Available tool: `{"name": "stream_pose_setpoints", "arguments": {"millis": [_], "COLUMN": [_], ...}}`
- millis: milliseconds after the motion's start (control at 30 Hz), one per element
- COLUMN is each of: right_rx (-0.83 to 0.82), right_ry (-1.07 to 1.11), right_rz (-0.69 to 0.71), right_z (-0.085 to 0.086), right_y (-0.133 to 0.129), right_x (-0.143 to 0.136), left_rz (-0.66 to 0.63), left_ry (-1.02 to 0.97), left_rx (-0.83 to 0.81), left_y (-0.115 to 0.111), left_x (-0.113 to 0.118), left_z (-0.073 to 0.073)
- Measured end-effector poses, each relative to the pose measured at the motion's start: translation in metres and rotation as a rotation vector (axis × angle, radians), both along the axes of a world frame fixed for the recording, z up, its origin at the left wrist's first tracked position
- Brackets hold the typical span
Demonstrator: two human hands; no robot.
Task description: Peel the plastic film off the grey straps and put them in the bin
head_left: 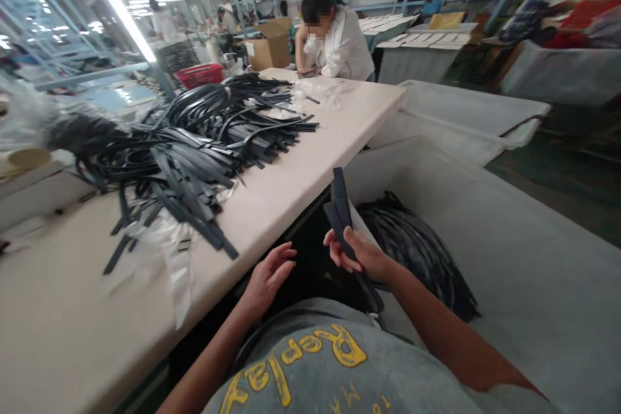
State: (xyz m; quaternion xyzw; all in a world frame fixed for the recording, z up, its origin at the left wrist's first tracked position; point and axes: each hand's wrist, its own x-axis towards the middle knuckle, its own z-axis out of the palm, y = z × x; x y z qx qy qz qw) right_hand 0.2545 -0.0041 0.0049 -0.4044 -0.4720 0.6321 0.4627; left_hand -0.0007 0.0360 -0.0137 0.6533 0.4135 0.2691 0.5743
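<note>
A pale bench (310, 174) carries a heap of dark straps (194, 149). Right of the bench, a large grey bin (509, 252) contains a coiled bundle of dark strips (417, 246). Between bench and bin, the right hand (361, 252) has its fingers closed around flat, black, square-ended straps (341, 207), perhaps folded double. The left hand (269, 275), beside the bench edge, is empty, its fingers loosely curled and parted.

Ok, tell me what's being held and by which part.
The right hand grips flat black strips partway along, ends sticking up; the left hand is empty.
</note>
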Motion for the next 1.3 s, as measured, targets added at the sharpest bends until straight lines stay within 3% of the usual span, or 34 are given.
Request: {"name": "stream_pose_setpoints", "arguments": {"millis": [100,200,333,433,600,700,767,867,1000,1300], "right_rx": [-0.005,0.006,0.009,0.034,0.028,-0.068,-0.132,-0.162,-0.175,-0.205], "right_ry": [-0.081,-0.158,-0.221,-0.231,-0.27,-0.219,-0.157,-0.077,-0.05,-0.052], "right_rz": [0.106,0.193,0.275,0.341,0.44,0.445,0.393,0.344,0.343,0.29], "right_z": [0.002,-0.001,-0.007,-0.011,-0.014,-0.014,-0.012,-0.009,-0.007,-0.008], "right_y": [0.014,0.025,0.031,0.032,0.031,0.032,0.035,0.04,0.042,0.048], "right_x": [-0.051,-0.088,-0.122,-0.139,-0.153,-0.152,-0.15,-0.15,-0.158,-0.166], "left_rz": [0.122,0.287,0.431,0.499,0.532,0.591,0.699,0.863,0.794,0.819], "left_ry": [-0.143,-0.237,-0.295,-0.31,-0.187,0.054,0.22,0.518,0.804,0.679], "left_rx": [-0.056,-0.06,-0.083,-0.107,0.03,0.248,0.419,0.593,0.602,0.577], "left_y": [-0.004,-0.007,-0.012,-0.016,-0.037,-0.053,-0.057,-0.05,-0.031,-0.02], "left_x": [-0.009,-0.023,-0.044,-0.061,-0.087,-0.108,-0.128,-0.156,-0.17,-0.172], "left_z": [0.023,0.036,0.043,0.041,0.03,0.03,0.032,0.03,0.02,0.012]}}
